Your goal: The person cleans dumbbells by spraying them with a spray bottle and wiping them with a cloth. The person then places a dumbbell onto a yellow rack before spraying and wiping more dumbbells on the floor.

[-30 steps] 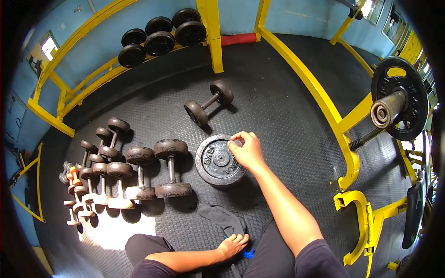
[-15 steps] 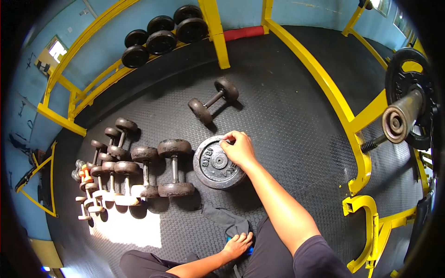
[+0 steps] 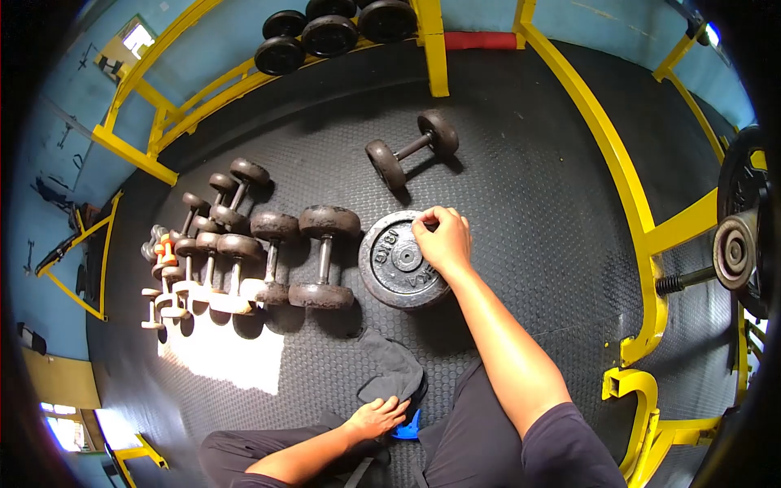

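The left hand (image 3: 378, 417) at the cloth (image 3: 394, 366), lower centre, and the right hand (image 3: 446, 241), curled over the plate (image 3: 394, 281) mid-frame, are apart, neither grip clear, and a careless dip could rap right knuckles on the plate.

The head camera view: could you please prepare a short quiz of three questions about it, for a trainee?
1. The right hand is partly over which thing? (a) the grey cloth (b) the weight plate (c) the blue wall
2. True or false: the lone dumbbell lies higher in the picture than the weight plate.
3. Fill in: the metal frame at the right of the picture is painted ____.

Key: 1 b; 2 true; 3 yellow.
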The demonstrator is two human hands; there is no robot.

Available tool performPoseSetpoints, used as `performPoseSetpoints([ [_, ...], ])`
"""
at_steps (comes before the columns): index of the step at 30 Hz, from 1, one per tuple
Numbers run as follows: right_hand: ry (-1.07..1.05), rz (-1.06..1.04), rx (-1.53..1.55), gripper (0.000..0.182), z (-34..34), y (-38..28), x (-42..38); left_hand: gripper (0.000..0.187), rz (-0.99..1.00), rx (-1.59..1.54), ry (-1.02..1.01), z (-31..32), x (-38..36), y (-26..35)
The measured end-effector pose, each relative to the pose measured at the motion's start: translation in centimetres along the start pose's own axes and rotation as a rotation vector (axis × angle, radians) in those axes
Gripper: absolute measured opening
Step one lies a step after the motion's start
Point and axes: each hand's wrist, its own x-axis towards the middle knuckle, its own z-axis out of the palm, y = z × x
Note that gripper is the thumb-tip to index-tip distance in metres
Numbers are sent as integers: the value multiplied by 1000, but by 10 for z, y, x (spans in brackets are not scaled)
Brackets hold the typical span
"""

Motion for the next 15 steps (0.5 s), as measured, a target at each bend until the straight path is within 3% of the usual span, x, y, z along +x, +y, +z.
performPoseSetpoints([
  [3,-9,37,18,14,-2,-4,-1,29,192,55,-178,-11,-4,-7],
  [5,11,34,-45,14,-1,-9,-4,31,317,130,-166,-6,-6,-16],
  [7,6,18,-34,14,-1,-10,-8,31,292,59,-284,-10,-3,-22],
  [9,17,3,-41,14,-6,-1,-4,31,143,-51,-428,-20,9,-33],
  [10,-20,-13,46,15,-4,10,0,31,73,-72,-330,-26,13,-44],
  [13,-18,-39,164,16,-8,30,1,48,-129,-281,-426,-70,30,-84],
  [14,-38,-55,185,16,-12,32,0,47,-197,-389,-266,-77,25,-93],
  [15,-56,-76,208,17,-17,31,0,47,-187,-375,-270,-85,23,-100],
])
